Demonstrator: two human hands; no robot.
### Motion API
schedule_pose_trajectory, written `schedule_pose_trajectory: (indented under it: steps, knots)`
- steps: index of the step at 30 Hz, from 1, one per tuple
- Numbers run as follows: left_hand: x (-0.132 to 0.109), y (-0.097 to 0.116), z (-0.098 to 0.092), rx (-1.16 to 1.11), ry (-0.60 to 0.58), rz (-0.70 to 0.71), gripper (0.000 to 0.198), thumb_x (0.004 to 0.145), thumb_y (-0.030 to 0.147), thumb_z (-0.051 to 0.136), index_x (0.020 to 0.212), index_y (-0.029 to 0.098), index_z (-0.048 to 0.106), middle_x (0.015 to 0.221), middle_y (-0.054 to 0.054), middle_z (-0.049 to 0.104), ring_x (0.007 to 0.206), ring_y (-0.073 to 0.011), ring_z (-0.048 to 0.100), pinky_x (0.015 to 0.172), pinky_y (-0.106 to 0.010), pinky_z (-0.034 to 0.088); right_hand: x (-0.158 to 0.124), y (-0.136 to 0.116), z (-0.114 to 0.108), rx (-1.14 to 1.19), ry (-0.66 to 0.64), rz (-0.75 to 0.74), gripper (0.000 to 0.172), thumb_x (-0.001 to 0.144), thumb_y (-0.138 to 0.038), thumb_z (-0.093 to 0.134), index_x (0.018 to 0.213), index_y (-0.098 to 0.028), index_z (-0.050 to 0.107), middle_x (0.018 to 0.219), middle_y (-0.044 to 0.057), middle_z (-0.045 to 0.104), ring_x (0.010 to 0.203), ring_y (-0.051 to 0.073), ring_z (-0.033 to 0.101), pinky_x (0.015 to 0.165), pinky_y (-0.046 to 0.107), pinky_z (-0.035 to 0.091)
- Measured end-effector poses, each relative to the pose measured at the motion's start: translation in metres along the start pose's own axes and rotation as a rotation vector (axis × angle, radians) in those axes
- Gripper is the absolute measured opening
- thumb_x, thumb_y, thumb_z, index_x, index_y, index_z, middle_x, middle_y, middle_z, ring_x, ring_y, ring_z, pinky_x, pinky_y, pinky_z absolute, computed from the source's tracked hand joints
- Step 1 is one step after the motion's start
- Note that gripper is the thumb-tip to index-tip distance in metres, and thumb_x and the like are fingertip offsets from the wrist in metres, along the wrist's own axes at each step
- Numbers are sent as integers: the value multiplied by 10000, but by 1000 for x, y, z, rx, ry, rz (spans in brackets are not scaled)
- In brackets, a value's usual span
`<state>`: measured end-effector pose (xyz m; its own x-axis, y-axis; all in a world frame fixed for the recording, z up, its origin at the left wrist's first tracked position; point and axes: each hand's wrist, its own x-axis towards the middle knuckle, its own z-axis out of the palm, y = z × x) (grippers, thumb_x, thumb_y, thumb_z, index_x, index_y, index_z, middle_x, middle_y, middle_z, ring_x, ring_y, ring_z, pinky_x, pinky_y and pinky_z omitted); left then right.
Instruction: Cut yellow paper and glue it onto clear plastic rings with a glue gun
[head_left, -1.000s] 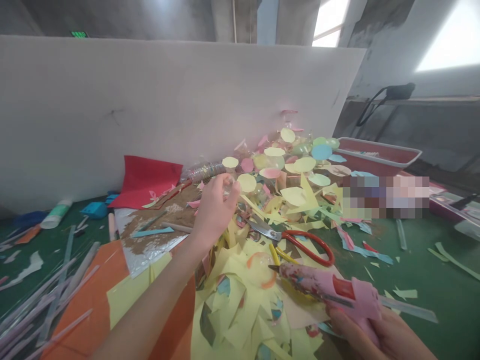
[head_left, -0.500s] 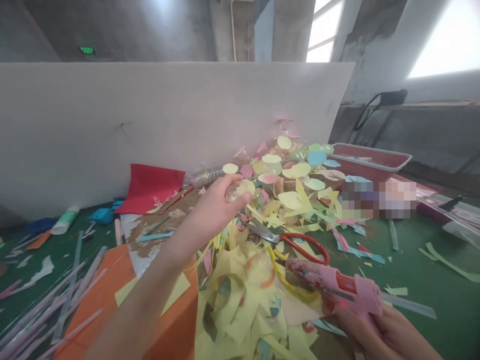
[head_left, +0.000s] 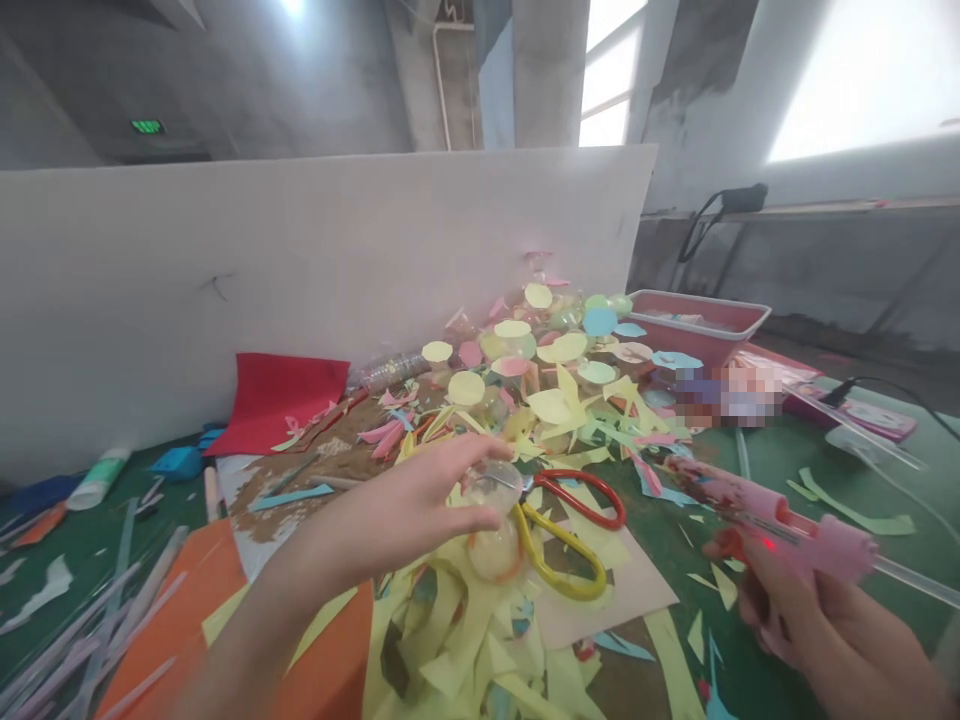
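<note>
My left hand (head_left: pixel 439 492) curves its thumb and fingers around a small clear plastic cup (head_left: pixel 496 484), low over the pile. Just below it is a clear rounded piece with an orange rim (head_left: pixel 495 552), among yellow paper scraps (head_left: pixel 457 625). My right hand (head_left: pixel 832 620) is wrapped round the grip of a pink hot glue gun (head_left: pixel 795 535), whose stained nozzle points left. A clear glue stick (head_left: pixel 919 580) sticks out of its back. Between my hands lie scissors (head_left: pixel 574 583) with one red and one yellow handle; the blades are mostly hidden.
Behind stand clear pieces topped with coloured paper discs (head_left: pixel 562 347), before a white board (head_left: pixel 322 250). A pink basket (head_left: pixel 697 340) is at the back right. Red paper (head_left: pixel 277 400), orange paper (head_left: pixel 330 650) and a glue tube (head_left: pixel 99 480) lie left on the green table (head_left: pixel 757 590).
My left hand has come down toward me with the clear cup, away from the standing discs. My right hand has moved the glue gun right, off the scissors. The view has shifted right.
</note>
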<state>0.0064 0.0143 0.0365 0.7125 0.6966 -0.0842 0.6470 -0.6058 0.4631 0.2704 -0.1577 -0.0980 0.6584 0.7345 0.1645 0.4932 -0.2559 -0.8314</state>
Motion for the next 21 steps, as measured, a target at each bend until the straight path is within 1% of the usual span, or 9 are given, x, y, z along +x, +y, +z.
schedule_pose_trajectory:
  steps: [3,5,6,9,12,14,17,19,21]
  knots:
    - [-6,-1,1,19,-47,-23,420,843,456,581,1257,488,516,1377,52,562,1203,-255,577,887,-350,521,0,-6,-5,-9,-37,130,437,909,-565,409,711,-246,632,526,8,565,459,172,550,456,263,448]
    - [-9,0,1,22,-80,-29,417,855,440,567,1264,494,505,1390,50,549,1201,-259,579,880,-352,523,-1,-10,-9,-44,-35,126,471,921,-524,396,576,-243,549,520,3,538,491,160,547,483,238,447]
    - [-10,2,2,21,-91,-36,419,860,439,561,1269,498,498,1397,50,541,1207,-260,575,886,-355,520,-2,-12,-10,-61,-29,122,484,925,-504,389,543,-237,516,514,-1,525,492,153,538,483,225,442]
    - [-9,5,4,11,-108,-56,434,867,450,549,1289,515,471,1418,62,518,1249,-257,539,919,-360,506,-3,-14,-10,-82,-29,122,493,930,-487,372,532,-226,501,506,-6,501,483,139,518,470,199,421]
    - [-7,8,7,-4,-122,-60,464,857,438,571,1301,518,462,1434,71,500,1260,-253,529,939,-356,497,-2,-14,-6,-36,-26,120,502,913,-532,374,544,-222,514,512,-6,495,484,139,511,465,198,414]
    - [-7,9,8,-11,-137,-61,474,852,434,579,1307,505,465,1441,72,493,1256,-254,533,952,-355,490,0,-14,-3,-5,-4,164,522,858,-618,387,542,-224,518,498,-6,487,470,150,495,453,220,412]
    - [-7,9,10,-10,-160,-65,484,857,429,572,1324,476,458,1461,66,471,1281,-264,508,984,-372,470,2,-16,-1,3,15,257,595,729,-763,356,499,-231,489,467,-5,460,460,168,469,442,257,407]
    - [-7,8,11,-5,-172,-76,490,859,420,569,1332,468,447,1480,65,445,1306,-272,478,1012,-392,448,3,-17,0,-3,2,289,613,689,-796,339,482,-234,467,460,-9,444,462,168,455,447,264,403]
    - [-7,8,12,-3,-181,-99,492,862,406,565,1332,472,438,1492,70,426,1324,-274,456,1036,-411,425,3,-17,-1,-7,-15,293,607,701,-785,340,490,-232,473,470,-8,451,474,166,459,460,263,402]
